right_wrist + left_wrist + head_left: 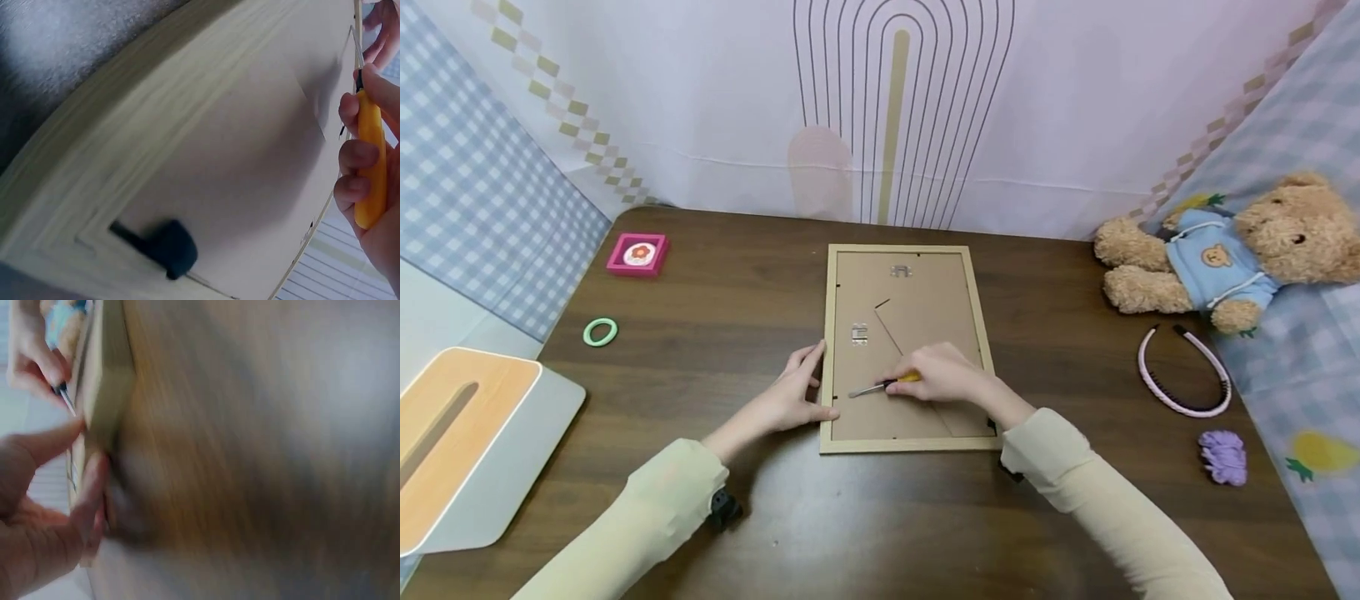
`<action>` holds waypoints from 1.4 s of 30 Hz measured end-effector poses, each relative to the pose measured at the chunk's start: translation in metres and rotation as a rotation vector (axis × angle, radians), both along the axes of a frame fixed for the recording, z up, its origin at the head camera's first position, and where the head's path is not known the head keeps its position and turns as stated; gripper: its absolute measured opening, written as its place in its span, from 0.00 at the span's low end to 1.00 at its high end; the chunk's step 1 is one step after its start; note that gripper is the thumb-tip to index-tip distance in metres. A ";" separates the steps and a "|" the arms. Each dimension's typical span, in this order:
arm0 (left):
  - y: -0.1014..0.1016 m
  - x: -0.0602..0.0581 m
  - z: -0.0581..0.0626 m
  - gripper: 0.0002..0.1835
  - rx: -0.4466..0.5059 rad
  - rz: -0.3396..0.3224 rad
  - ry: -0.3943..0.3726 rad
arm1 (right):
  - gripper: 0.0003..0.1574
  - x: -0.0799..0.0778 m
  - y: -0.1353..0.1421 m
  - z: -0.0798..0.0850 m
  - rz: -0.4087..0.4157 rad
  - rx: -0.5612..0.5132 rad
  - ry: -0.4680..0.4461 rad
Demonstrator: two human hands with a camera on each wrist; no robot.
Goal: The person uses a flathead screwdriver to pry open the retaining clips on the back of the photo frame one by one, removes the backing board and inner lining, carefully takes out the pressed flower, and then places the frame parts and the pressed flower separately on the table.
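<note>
A picture frame [829, 317] lies face down on the table, its brown backing board [932, 287] and two metal hangers showing. My left hand [790, 396] grips its left edge near the front corner, thumb on the rim and fingers against the side. With curled fingers my right hand [951, 373] holds a screwdriver [370, 156] by its yellow handle. The metal shaft points left, and its tip is over the backing board near the left rim; contact cannot be made out. A black tab [175, 250] sits at the frame's corner in the right wrist view.
At left are a tissue box [561, 417], a green ring [600, 332] and a pink box [638, 254]. On the right lie a teddy bear [1217, 258], a headband [1183, 408] and a purple yarn-like bundle [1223, 457]. A curtain hangs behind the table.
</note>
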State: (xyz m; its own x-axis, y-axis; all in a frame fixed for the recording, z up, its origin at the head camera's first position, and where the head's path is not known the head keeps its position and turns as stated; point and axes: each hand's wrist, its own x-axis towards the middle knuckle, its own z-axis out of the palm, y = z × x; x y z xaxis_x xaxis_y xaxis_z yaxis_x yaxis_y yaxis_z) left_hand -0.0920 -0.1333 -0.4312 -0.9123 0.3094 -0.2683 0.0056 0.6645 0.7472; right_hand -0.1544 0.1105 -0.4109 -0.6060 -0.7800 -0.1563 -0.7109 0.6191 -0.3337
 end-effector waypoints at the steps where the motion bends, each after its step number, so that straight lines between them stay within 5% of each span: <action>1: -0.003 -0.002 0.000 0.55 -0.001 -0.028 -0.001 | 0.15 0.001 -0.002 0.000 0.007 0.004 0.004; 5: -0.008 -0.007 -0.001 0.56 0.004 -0.087 -0.014 | 0.15 0.002 -0.011 0.001 0.004 0.027 -0.003; 22: -0.001 -0.009 0.000 0.57 0.017 -0.054 -0.057 | 0.17 -0.023 -0.022 0.011 0.213 0.083 -0.002; 42: -0.004 -0.008 -0.003 0.57 0.049 -0.027 -0.050 | 0.16 -0.023 -0.020 0.005 0.190 0.035 -0.040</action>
State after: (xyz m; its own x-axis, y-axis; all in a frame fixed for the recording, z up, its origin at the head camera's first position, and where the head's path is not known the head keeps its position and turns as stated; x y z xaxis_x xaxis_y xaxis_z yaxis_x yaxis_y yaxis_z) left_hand -0.1001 -0.1375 -0.4345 -0.8893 0.3479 -0.2967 -0.0146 0.6270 0.7789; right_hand -0.1770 0.0910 -0.4060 -0.4410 -0.8734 -0.2067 -0.8025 0.4868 -0.3449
